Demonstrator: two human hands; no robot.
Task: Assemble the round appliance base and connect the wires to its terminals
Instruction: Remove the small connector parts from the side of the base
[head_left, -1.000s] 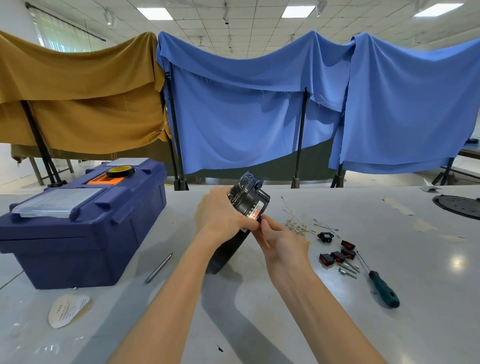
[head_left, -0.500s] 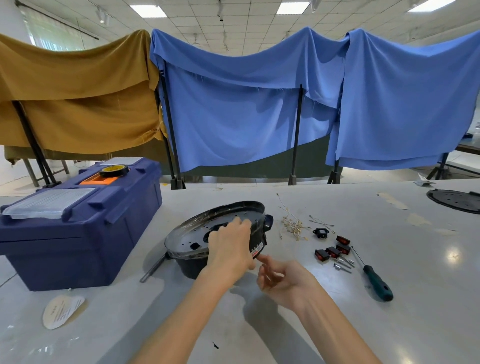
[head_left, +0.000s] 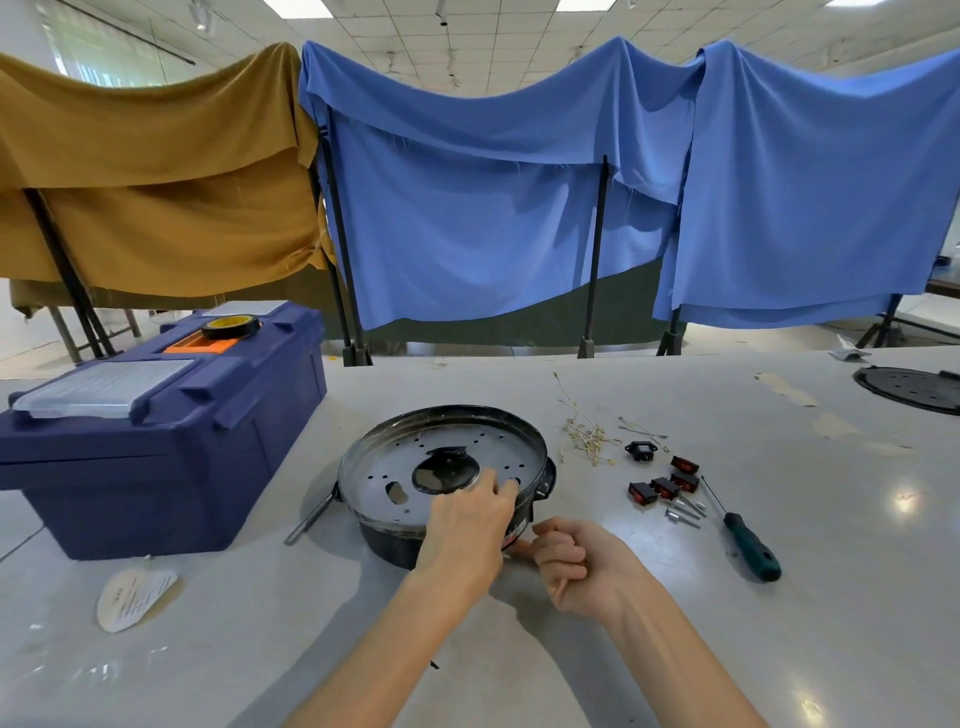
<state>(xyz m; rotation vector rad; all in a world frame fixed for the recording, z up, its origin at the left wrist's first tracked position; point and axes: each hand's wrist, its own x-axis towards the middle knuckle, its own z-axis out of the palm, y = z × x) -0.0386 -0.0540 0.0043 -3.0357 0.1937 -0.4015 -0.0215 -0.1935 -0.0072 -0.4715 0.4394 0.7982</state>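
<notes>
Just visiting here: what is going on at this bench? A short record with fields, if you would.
Base: round black base flat on the table, perforated plate up
Left hand: holds the base's near rim
Right hand: fingers curled, beside the base's label
Parts: red switches, screws and wires lie to the right
Tool: green-handled screwdriver, untouched
Storage: blue toolbox on the left

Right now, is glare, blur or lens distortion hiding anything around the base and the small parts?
Head view: wide-angle distortion leans the poles behind; small glare spots sit on the table right of the screwdriver, none on the parts; the round base, red switches and wires look sharp; soft shadows fall beside the base; only the left hand covers its near rim.
</notes>
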